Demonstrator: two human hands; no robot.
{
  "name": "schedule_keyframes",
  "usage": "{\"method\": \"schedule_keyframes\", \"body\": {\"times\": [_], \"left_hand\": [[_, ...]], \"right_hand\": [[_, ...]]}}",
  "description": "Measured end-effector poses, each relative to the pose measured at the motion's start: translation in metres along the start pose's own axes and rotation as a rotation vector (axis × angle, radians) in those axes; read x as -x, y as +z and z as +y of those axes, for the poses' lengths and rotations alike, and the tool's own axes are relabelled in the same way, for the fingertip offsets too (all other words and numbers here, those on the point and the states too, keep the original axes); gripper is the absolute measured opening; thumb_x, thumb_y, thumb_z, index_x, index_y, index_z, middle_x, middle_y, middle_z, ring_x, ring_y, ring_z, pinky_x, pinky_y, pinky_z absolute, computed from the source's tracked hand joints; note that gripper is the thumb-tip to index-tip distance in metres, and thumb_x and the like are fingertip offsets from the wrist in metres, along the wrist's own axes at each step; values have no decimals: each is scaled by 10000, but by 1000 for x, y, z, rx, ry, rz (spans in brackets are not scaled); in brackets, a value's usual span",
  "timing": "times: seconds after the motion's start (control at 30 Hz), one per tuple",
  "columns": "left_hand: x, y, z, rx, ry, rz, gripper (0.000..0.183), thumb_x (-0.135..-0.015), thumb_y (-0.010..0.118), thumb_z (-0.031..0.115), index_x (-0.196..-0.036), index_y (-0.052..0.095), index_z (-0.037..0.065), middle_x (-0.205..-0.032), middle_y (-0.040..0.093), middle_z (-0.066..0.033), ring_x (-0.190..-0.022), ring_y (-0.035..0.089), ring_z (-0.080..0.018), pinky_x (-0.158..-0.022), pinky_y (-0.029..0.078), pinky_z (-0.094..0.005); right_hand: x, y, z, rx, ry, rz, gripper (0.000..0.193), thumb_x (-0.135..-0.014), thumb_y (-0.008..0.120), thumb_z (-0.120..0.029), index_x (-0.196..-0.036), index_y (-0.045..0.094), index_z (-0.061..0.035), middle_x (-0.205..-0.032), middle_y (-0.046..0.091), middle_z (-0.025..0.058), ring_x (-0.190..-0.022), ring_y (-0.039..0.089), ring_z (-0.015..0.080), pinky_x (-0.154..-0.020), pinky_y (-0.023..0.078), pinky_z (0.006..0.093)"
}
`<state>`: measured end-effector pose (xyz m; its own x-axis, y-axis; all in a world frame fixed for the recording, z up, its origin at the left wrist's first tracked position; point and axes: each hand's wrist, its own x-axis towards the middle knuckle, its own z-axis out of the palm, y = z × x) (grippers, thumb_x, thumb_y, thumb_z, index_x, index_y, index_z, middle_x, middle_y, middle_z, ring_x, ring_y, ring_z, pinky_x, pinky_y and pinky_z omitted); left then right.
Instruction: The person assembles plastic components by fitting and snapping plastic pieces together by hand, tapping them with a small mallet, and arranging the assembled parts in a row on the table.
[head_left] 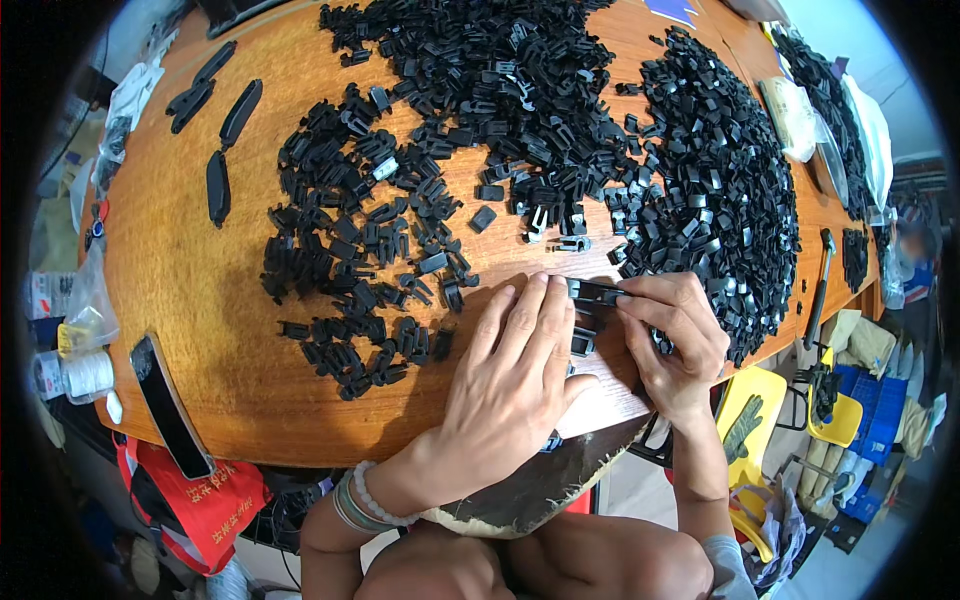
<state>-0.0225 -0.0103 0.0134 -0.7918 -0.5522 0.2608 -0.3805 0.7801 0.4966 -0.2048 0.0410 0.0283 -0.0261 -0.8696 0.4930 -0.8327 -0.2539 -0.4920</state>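
My left hand (520,365) lies flat with its fingers stretched out, its fingertips at the left end of a long black plastic piece (594,292). From the other side, my right hand (680,345) pinches that piece's right end between thumb and fingers. Just below it, another small black part (582,342) sits beside my left hand on a pale wood-grain board (610,385). What lies under my left palm is hidden. Small black plastic clips (350,240) are spread loosely to the left of my hands, and a few lie just beyond my fingertips.
A dense heap of small black parts (710,200) covers the right side, and another pile of clips (500,70) the far middle. Several long black oval pieces (218,188) lie far left. A phone (170,405) rests near the left edge, a hammer (820,290) near the right edge.
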Motion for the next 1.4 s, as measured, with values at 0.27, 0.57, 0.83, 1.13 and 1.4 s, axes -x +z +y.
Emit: {"method": "schedule_keyframes", "body": {"times": [0.27, 0.57, 0.83, 1.13, 1.4], "left_hand": [[-1, -2, -1, -29, 11, -16, 690, -805, 645, 367, -1211, 477, -165, -1309, 463, -267, -1248, 432, -374, -1062, 311, -486], [-2, -2, 0, -19, 8, -28, 717, -793, 643, 394, -1194, 484, -178, -1315, 450, -270, -1242, 430, -381, -1068, 303, -491], [1, -5, 0, 72, -3, 39, 705, -780, 682, 377, -1200, 481, -153, -1315, 451, -267, -1226, 439, -398, -1053, 317, -506], [7, -25, -4, 734, -239, 292, 379, -836, 635, 34, -1188, 527, -57, -969, 613, -203, -840, 623, -300, -744, 489, -384], [1, -26, 2, 770, -210, 282, 220, -856, 608, -39, -1075, 622, -54, -946, 676, -159, -794, 680, -187, -671, 530, -271]], "right_hand": [[3, 8, 5, 60, -22, -33, 295, -617, 706, 98, -892, 644, 10, -954, 653, 122, -793, 609, 265, -683, 507, 327], [-7, 7, 1, 100, 24, -78, 280, -648, 678, 104, -906, 652, -2, -945, 617, 111, -844, 583, 260, -718, 486, 344], [-58, 16, 10, 134, 40, -268, 205, -691, 701, 38, -889, 670, -7, -832, 560, 103, -796, 542, 261, -750, 456, 334], [-35, 0, -20, -460, 45, -164, 200, -697, 685, 69, -882, 640, 5, -816, 639, 102, -699, 607, 215, -635, 490, 322], [-11, 1, -34, -361, -42, -89, 233, -662, 748, 57, -866, 645, 12, -880, 657, 132, -784, 623, 256, -680, 496, 346]]}}
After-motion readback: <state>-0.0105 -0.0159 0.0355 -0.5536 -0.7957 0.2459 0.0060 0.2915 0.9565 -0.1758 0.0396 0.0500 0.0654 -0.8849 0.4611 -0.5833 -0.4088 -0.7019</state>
